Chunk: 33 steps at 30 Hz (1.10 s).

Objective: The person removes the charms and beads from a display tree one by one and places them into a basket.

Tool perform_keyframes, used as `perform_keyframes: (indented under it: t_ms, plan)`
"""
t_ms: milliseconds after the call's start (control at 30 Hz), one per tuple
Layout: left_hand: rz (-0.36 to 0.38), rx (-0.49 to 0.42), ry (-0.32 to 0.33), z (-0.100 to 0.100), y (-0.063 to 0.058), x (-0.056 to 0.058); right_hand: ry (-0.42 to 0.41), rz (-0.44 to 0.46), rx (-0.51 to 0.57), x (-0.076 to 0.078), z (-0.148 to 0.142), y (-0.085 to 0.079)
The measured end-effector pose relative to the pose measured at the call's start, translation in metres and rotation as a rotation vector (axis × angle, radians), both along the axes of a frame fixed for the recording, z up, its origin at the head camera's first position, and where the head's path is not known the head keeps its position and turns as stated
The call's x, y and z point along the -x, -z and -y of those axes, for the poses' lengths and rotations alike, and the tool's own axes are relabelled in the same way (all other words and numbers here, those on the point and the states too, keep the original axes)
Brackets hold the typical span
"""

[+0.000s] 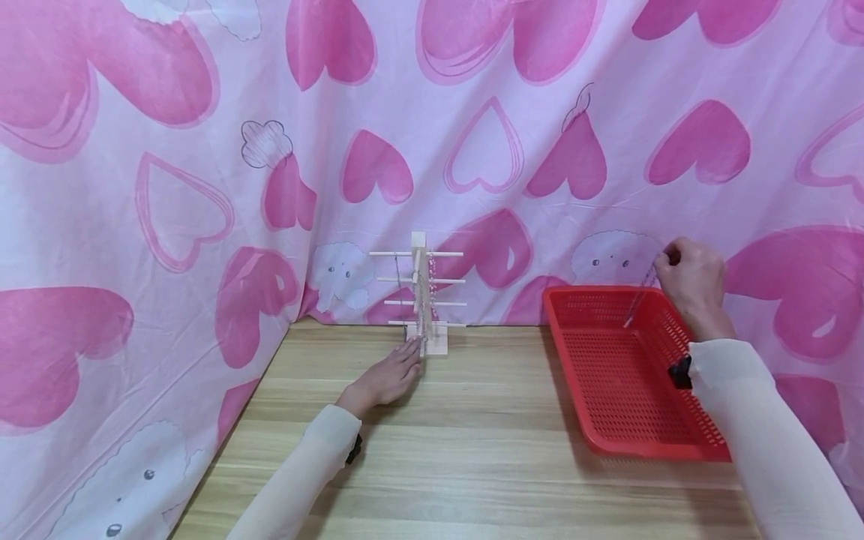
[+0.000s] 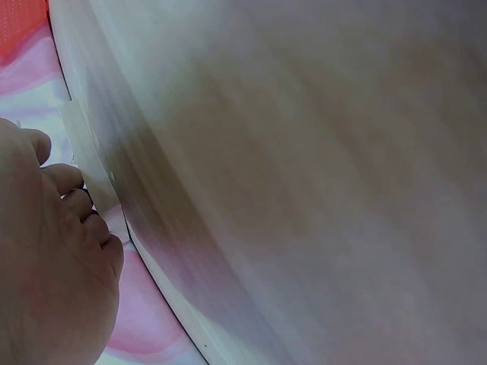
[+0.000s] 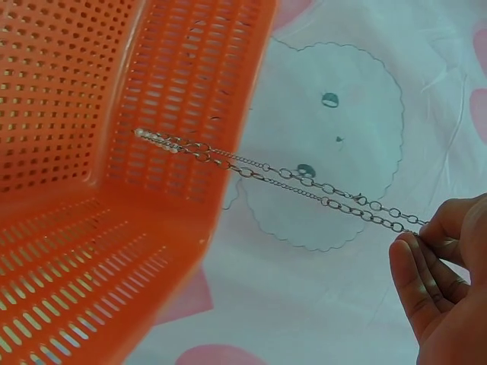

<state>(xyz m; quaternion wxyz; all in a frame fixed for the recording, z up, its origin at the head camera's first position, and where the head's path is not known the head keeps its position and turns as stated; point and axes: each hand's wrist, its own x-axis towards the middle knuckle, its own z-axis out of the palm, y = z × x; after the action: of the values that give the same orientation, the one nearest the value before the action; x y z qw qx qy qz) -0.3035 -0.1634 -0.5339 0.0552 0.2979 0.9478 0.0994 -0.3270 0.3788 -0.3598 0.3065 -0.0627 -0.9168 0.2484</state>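
Observation:
My right hand [image 1: 691,277] pinches a silver chain necklace [image 3: 304,182] between thumb and fingers, above the far right part of the red basket [image 1: 574,405]. The doubled chain hangs down, with small pale beads [image 3: 156,140] at its lower end inside the basket. My left hand [image 1: 388,376] rests low by the foot of a wooden stand [image 1: 418,240], fingers stretched toward its base [image 1: 439,346]. Several chains hang from the stand's pegs, among them a beaded necklace [image 1: 433,268] on the right side. In the left wrist view, the left fingers [image 2: 65,179] lie beside the pale wood.
The wood-grain table [image 1: 486,450] carries the stand at the back and the basket on the right. A pink curtain with hearts [image 1: 378,165] hangs close behind both and along the left side. Black straps [image 1: 680,372] show at the wrists.

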Motion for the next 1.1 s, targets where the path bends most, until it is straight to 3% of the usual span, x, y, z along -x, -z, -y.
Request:
perform_keyframes:
  t_ms: [433, 1100]
  plan:
    - [0.004, -0.015, 0.001, 0.000, -0.001, -0.002, 0.011, 0.024, -0.019, 0.002, -0.013, 0.018]
    - [0.024, -0.024, -0.021, -0.002, -0.004, -0.004, -0.013, 0.193, -0.019, 0.005, -0.023, 0.051]
